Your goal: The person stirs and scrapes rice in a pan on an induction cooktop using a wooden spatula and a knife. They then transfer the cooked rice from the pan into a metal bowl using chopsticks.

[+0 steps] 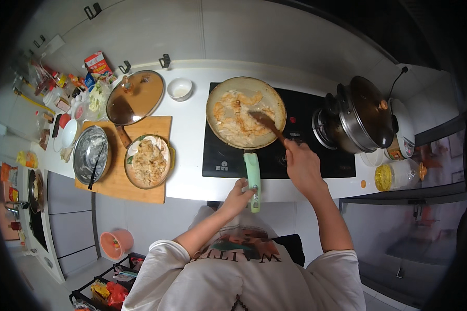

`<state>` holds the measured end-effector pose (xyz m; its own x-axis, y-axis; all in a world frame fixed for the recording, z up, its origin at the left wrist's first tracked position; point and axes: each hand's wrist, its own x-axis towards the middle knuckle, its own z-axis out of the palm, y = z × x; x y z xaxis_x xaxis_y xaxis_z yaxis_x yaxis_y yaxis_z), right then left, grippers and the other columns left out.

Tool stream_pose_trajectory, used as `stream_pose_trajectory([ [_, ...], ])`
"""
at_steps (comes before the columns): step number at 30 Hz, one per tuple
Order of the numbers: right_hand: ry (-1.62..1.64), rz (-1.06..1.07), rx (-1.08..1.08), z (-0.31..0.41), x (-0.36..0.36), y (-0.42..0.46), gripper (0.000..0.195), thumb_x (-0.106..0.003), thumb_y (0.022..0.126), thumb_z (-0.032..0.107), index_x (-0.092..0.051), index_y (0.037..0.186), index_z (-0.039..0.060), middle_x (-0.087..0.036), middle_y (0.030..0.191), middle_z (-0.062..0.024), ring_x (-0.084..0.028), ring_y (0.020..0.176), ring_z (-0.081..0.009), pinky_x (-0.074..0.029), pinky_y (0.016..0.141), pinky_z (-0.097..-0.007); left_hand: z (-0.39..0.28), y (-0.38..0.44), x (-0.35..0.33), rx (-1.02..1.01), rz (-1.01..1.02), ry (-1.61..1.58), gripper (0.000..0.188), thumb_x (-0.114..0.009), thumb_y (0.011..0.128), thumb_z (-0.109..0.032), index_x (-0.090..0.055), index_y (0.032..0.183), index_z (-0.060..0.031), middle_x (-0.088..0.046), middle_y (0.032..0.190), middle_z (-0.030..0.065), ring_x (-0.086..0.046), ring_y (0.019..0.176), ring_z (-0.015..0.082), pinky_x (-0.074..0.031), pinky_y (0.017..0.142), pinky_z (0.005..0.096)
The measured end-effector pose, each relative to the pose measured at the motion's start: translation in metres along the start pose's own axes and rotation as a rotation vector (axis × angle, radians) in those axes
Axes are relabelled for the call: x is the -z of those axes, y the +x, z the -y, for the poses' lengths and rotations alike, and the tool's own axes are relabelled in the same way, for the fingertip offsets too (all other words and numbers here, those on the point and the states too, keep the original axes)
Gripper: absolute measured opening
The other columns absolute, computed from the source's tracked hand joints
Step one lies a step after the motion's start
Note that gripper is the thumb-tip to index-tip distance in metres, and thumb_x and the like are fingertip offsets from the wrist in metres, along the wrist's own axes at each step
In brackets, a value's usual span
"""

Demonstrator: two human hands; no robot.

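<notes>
A frying pan with a light inside sits on the black cooktop. Browned, pale pieces of food are spread over its base. My right hand grips a brown wooden spatula, its blade down among the food. At the pan's light green handle, my left hand has its thumb on top and its fingers along the left side.
Left on a wooden cutting board are a plate of food and a floury metal bowl with chopsticks. Behind stand a glass lid and white bowl. Right are a lidded pot and oil jug.
</notes>
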<state>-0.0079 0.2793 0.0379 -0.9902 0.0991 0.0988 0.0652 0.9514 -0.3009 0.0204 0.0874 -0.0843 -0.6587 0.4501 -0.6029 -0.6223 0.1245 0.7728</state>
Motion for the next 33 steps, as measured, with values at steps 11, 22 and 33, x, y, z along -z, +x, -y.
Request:
stream_pose_trajectory([
  [11, -0.085, 0.001, 0.091, 0.018, -0.007, 0.03, 0.023, -0.053, 0.079, 0.001, -0.059, 0.101, 0.0017, -0.059, 0.079, -0.0222, -0.063, 0.07, -0.0371, -0.052, 0.063, -0.043, 0.004, -0.005, 0.022, -0.028, -0.045, 0.018, 0.067, -0.059, 0.088, -0.028, -0.031, 0.137, 0.0083, -0.041, 0.137, 0.0248, -0.044, 0.124, 0.029, -0.035, 0.102, 0.0333],
  [22, -0.138, 0.116, 0.167, 0.051, -0.019, 0.013, 0.029, -0.055, 0.075, 0.002, -0.061, 0.103, 0.0016, -0.059, 0.081, -0.021, -0.062, 0.065, -0.0352, -0.052, 0.06, -0.0416, 0.01, 0.004, 0.019, 0.058, -0.001, 0.09, 0.062, -0.057, 0.088, -0.029, -0.034, 0.139, -0.0026, -0.042, 0.137, 0.0096, -0.049, 0.113, 0.0195, -0.042, 0.088, 0.0317],
  [33, -0.172, 0.155, 0.12, 0.04, 0.003, 0.01, 0.022, -0.057, 0.084, 0.007, -0.064, 0.105, 0.0059, -0.059, 0.077, -0.0176, -0.061, 0.067, -0.0335, -0.049, 0.063, -0.0423, 0.011, -0.003, 0.02, 0.047, -0.008, 0.015, 0.065, -0.056, 0.089, -0.03, -0.033, 0.136, 0.0091, -0.041, 0.137, 0.0228, -0.04, 0.128, 0.0298, -0.03, 0.105, 0.0334],
])
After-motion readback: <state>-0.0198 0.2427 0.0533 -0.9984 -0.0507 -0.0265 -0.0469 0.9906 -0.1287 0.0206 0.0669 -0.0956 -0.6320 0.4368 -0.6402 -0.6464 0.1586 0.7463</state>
